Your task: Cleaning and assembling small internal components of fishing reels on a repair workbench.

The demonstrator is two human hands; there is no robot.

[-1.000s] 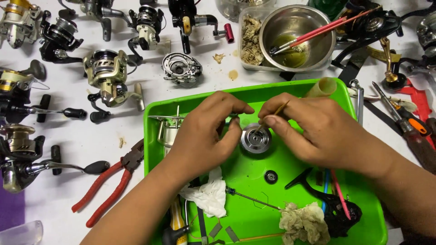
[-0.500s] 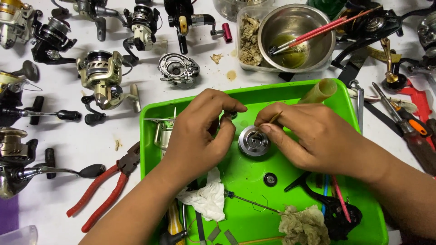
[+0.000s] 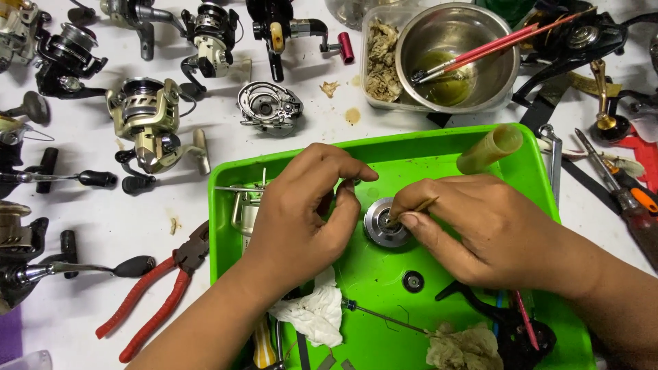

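On the green tray (image 3: 480, 154), the left hand (image 3: 301, 212) curls beside the metal spool (image 3: 384, 223), seemingly steadying it, while the right hand (image 3: 480, 229) pinches a thin stick (image 3: 411, 209) into its centre.

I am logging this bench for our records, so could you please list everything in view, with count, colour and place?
tray: one, bright green, centre
round metal part: one, silver, on tray between the hands
thin stick: one, tan, tip on the metal part
fishing reels: several, silver and black, left and top
pliers: one, red handles, left of tray
steel bowl: one, silver, top, holding brushes
tube: one, yellowish, tray's top right
tissue: one, white, on tray
screwdriver: one, orange-handled, right
left hand: beside the metal part
right hand: pinching the stick
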